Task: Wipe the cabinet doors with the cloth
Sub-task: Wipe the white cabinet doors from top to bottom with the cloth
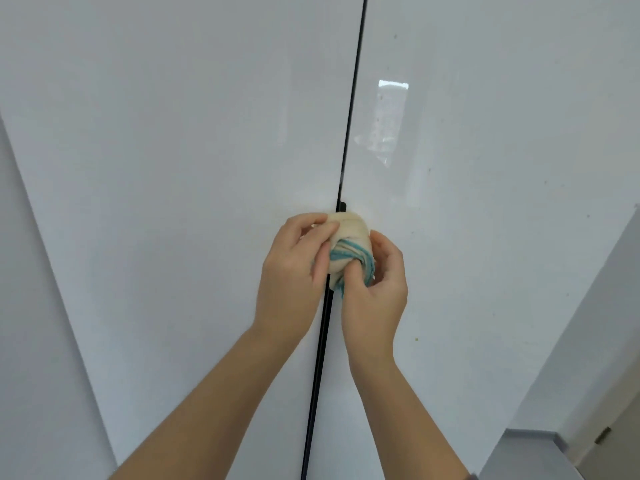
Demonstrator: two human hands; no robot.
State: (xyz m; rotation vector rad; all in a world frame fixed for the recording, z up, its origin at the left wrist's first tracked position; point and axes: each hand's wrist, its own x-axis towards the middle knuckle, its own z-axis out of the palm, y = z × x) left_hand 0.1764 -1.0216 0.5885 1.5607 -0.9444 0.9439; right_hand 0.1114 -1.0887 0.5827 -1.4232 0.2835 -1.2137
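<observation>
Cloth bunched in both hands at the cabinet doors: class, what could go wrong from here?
1. The cloth, wadded between the left hand and right hand, may wipe only a narrow stripe and miss the specks scattered on the right door.
2. A loose fold might snag in the dark gap along that door's edge.

Left door [156, 168] and right door [502, 168] shut, flat; wide bare faces above and either side. Left hand [294, 268], right hand [375, 292] and balled cloth [349, 237] block mid seam [355, 98]. Black tab [342, 206] just above cloth. Grey ledge [530, 441] crowds lower right.
</observation>
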